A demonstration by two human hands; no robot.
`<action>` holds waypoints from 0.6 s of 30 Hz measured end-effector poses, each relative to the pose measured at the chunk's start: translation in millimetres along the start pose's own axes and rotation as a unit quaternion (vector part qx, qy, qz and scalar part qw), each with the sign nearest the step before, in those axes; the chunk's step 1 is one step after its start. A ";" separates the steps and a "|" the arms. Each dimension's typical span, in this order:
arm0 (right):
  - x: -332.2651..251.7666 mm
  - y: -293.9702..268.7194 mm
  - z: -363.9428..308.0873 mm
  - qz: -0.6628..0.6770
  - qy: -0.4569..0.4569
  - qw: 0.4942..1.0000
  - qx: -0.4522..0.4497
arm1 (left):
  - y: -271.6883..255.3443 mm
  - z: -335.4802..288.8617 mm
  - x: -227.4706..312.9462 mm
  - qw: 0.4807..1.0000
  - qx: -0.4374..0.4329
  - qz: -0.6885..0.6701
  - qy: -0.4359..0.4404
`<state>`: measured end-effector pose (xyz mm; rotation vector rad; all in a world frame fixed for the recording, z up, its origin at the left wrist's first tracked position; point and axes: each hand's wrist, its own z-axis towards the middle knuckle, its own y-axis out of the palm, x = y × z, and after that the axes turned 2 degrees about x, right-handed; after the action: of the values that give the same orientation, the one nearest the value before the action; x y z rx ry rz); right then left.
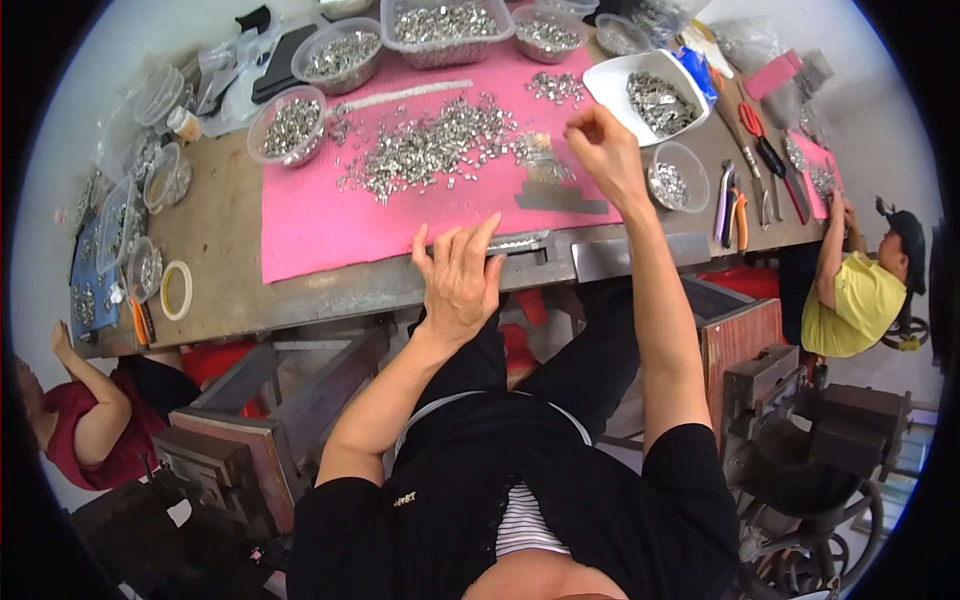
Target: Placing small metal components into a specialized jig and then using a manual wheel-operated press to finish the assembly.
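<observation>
At frame centre, the left hand (458,275) is laid flat, fingers spread, steadying a metal strip (520,241) at the bench edge. The right hand (603,150), fingers pinched narrow, hovers over small metal pieces (430,145) scattered on the pink mat (310,225); whether a piece is held cannot be told.

The 1 head-worn fisheye view looks steeply down from above the person's own chest and forearms, facing forward across the near edge of the workbench (230,250) to the pink mat (320,220), close in, with straight edges bowing toward the dark round rim.
</observation>
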<state>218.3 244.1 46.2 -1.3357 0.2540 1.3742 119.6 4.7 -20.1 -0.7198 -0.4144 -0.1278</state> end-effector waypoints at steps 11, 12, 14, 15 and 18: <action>-25.0 11.3 -115.0 0.038 -0.095 0.994 -0.045 | 2.1 0.0 0.5 1.000 -0.002 -0.014 -0.009; -21.9 13.8 -117.7 0.036 -0.087 0.995 -0.040 | 2.2 -0.2 0.8 1.000 -0.002 -0.014 -0.009; -21.2 16.2 -120.4 0.035 -0.079 0.996 -0.035 | 2.0 -0.8 1.5 1.000 -0.005 -0.015 -0.012; -21.8 17.1 -121.4 0.034 -0.070 0.996 -0.032 | 1.7 -1.1 1.6 1.000 -0.005 -0.015 -0.013; -23.0 18.1 -121.6 0.025 -0.070 0.997 -0.025 | 2.0 -1.4 1.0 1.000 -0.004 -0.013 -0.012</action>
<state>263.3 131.7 14.7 -1.2745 0.1589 1.5179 121.5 5.3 -21.9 -0.7250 -0.4470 -0.1457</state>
